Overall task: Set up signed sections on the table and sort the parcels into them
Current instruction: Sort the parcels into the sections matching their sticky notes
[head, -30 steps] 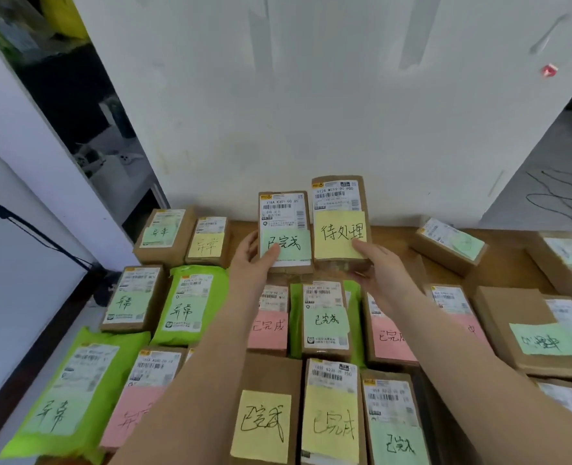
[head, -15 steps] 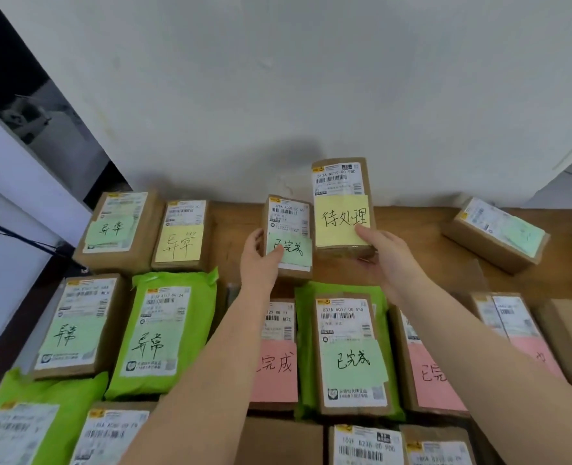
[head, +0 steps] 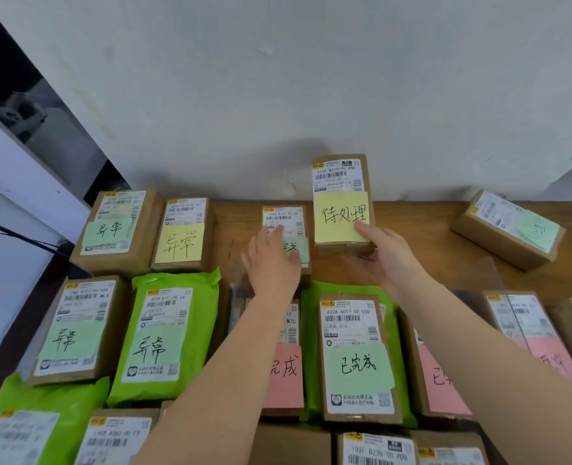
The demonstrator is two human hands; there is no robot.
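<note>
A brown parcel with a yellow note (head: 341, 203) is tilted up above the wooden table (head: 422, 229), near the wall. My right hand (head: 387, 255) grips its lower edge, thumb on the note. Just left of it a smaller brown parcel with a green note (head: 286, 218) lies flat on the table. My left hand (head: 273, 260) rests on its lower half with fingers spread and straight, hiding most of the green note.
Rows of labelled parcels fill the table: brown boxes with green and yellow notes (head: 116, 226) and a green bag (head: 167, 337) at the left, pink-noted and green-noted parcels (head: 357, 357) in front. A brown box (head: 508, 229) lies at the back right. The white wall (head: 311, 95) stands close behind.
My left hand has lowered the green-note parcel flat onto the table and now lies on top of it. The yellow-note parcel stays raised in my right hand. The camera has tilted down.
</note>
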